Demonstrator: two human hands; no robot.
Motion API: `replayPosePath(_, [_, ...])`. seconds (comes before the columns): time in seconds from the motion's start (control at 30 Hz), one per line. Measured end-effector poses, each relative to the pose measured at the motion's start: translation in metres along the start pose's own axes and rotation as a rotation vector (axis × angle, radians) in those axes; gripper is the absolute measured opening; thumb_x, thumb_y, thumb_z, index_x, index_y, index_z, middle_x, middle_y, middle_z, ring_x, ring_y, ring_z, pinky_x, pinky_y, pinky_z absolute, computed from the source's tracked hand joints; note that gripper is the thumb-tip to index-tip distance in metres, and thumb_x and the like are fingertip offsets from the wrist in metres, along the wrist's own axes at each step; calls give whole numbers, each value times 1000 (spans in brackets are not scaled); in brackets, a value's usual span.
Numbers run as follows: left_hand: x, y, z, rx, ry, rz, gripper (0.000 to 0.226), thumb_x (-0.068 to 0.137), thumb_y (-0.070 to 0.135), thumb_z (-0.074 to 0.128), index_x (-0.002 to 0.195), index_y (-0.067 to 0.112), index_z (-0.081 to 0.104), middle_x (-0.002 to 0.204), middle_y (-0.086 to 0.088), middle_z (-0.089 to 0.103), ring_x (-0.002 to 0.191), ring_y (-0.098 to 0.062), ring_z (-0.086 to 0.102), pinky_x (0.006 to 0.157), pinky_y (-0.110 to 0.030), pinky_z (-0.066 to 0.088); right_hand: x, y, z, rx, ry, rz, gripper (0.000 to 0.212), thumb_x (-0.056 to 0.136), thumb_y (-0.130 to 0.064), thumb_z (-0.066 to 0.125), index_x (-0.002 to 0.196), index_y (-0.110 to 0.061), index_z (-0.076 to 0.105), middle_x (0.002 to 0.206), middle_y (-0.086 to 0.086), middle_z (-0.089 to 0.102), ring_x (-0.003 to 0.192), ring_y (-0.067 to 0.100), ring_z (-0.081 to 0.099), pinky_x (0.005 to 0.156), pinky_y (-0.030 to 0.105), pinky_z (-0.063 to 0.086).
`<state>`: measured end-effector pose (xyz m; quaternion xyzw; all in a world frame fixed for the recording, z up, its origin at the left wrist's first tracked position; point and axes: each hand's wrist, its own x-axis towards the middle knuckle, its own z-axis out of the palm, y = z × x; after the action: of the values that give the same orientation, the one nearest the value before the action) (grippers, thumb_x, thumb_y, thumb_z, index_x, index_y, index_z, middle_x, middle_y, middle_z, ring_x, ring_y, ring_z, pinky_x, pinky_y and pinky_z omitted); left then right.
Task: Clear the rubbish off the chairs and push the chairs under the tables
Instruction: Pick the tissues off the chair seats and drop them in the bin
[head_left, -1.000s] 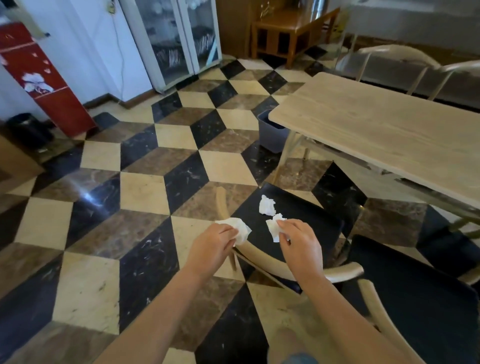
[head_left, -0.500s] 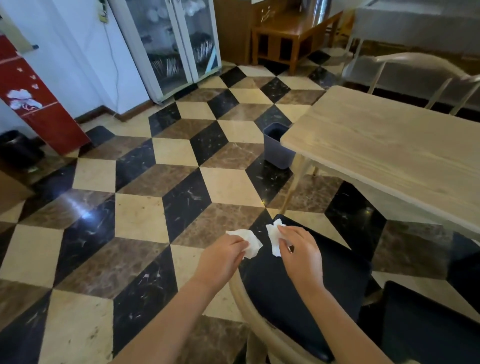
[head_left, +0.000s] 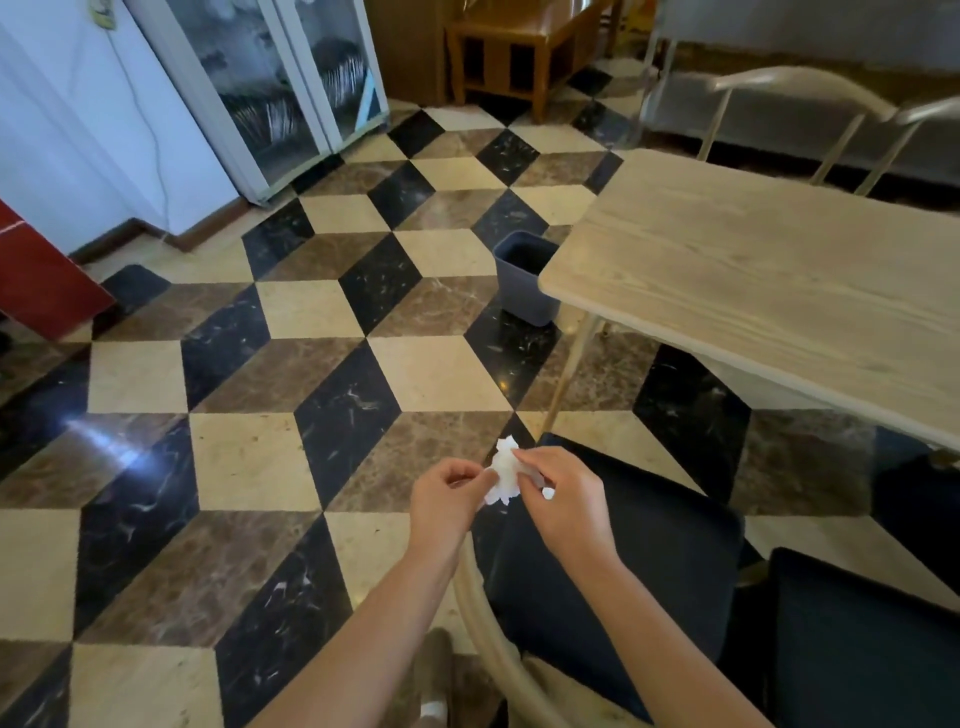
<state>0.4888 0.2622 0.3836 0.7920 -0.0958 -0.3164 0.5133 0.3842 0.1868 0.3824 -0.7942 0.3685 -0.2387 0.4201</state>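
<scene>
My left hand (head_left: 451, 493) and my right hand (head_left: 556, 499) meet above the near-left corner of a chair with a dark seat (head_left: 623, 551) and a curved pale wooden back rail (head_left: 483, 618). Both hands pinch crumpled white tissue (head_left: 504, 475) bunched between them. No tissue shows on the visible seat. A second dark chair seat (head_left: 857, 644) stands to the right. The pale wooden table (head_left: 769, 280) is ahead on the right, and both chairs stand out from under it.
A small grey waste bin (head_left: 524, 278) stands on the checkered floor by the table's far-left corner. Pale chair backs (head_left: 810, 98) show behind the table. A glass-door cabinet (head_left: 280, 88) and a brown wooden bench (head_left: 524, 47) line the far wall.
The two tissue pieces, held apart before, are now bunched together between my hands. The third piece that lay on the seat is gone from it. The view has moved closer to the table.
</scene>
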Motion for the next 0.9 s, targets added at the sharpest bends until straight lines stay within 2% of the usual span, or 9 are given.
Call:
replayPosePath(0.07, [6, 3, 0, -118, -15, -138, 13, 80, 14, 70, 67, 13, 69, 73, -6, 69, 68, -16, 63, 63, -23, 52, 6, -3, 5, 19, -4, -7, 25, 87, -2, 60, 110, -10, 67, 106, 6, 67, 99, 13, 58, 90, 30, 49])
replayPosePath(0.13, [10, 6, -1, -265, -24, -291, 8, 82, 16, 69, 76, 12, 68, 86, -11, 70, 79, -21, 66, 71, -28, 56, 11, -5, 11, -19, -8, -18, 25, 87, -1, 60, 110, -8, 67, 105, 8, 68, 98, 16, 60, 89, 29, 50])
replayPosePath(0.27, [21, 10, -15, -453, -182, -467, 30, 84, 35, 65, 95, 7, 68, 93, -12, 72, 90, -24, 67, 69, -32, 55, 12, -7, 25, -88, 42, -54, 25, 83, 4, 64, 106, -5, 69, 104, 10, 69, 98, 21, 61, 82, 18, 45])
replayPosePath(0.43, [40, 11, -21, -299, -244, -400, 18, 81, 16, 70, 95, 4, 69, 97, -14, 73, 88, -19, 69, 70, -26, 55, 20, -3, 37, -68, 38, -67, 23, 81, 5, 64, 101, -5, 71, 102, 8, 69, 98, 18, 60, 82, 17, 45])
replayPosePath(0.57, [55, 3, -14, -223, -213, -320, 2, 80, 8, 70, 80, 10, 72, 83, -8, 75, 73, -13, 72, 55, -18, 54, 26, 8, 44, 0, 26, 23, 24, 81, 5, 64, 101, -7, 71, 104, 5, 68, 99, 18, 60, 85, 27, 50])
replayPosePath(0.67, [68, -5, -7, -186, -224, -288, 9, 79, 6, 72, 75, 13, 73, 70, -1, 75, 66, -10, 71, 52, -15, 52, 32, 23, 48, -1, 5, 37, 25, 81, 3, 66, 103, -8, 70, 105, 6, 68, 99, 16, 60, 83, 19, 49])
replayPosePath(0.73, [78, -13, -2, -174, -245, -291, 12, 78, 5, 72, 72, 15, 75, 71, -4, 75, 68, -13, 72, 54, -16, 53, 37, 35, 52, 4, -13, 63, 26, 81, 2, 66, 105, -8, 69, 107, 6, 67, 100, 15, 60, 82, 11, 44])
replayPosePath(0.83, [98, -27, 8, -93, -286, -292, 25, 78, 7, 72, 59, 23, 75, 77, -10, 75, 73, -18, 71, 67, -24, 56, 43, 58, 61, 4, -49, 103, 27, 82, -2, 67, 108, -10, 68, 110, 5, 67, 100, 14, 60, 85, 18, 47])
replayPosePath(0.9, [114, -39, 17, -65, -291, -316, 27, 78, 5, 72, 57, 22, 73, 72, -10, 74, 67, -17, 70, 65, -24, 57, 48, 79, 68, 19, -66, 130, 28, 81, -6, 69, 109, -11, 67, 109, 3, 67, 96, 13, 61, 83, 25, 51])
